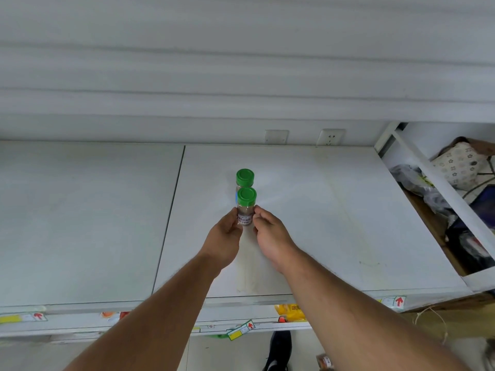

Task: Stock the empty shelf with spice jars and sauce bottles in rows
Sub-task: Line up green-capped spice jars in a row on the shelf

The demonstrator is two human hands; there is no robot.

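Two spice jars with green lids stand one behind the other on the white shelf point(321, 223). The near jar point(246, 207) holds brown powder and has a white label. The far jar point(244, 178) stands right behind it, mostly hidden. My left hand point(226, 234) grips the near jar's lower left side. My right hand point(270, 230) pinches its right side with curled fingers. Both forearms reach in from the bottom of the view.
A seam point(171, 210) divides the shelf into two panels. Wall sockets point(330, 137) sit at the back. To the right, a white frame point(442, 188) borders a space with bags and a patterned cushion point(458, 164). Price tags point(242, 329) line lower shelf edges. A dark shoe point(280, 349) stands on the floor.
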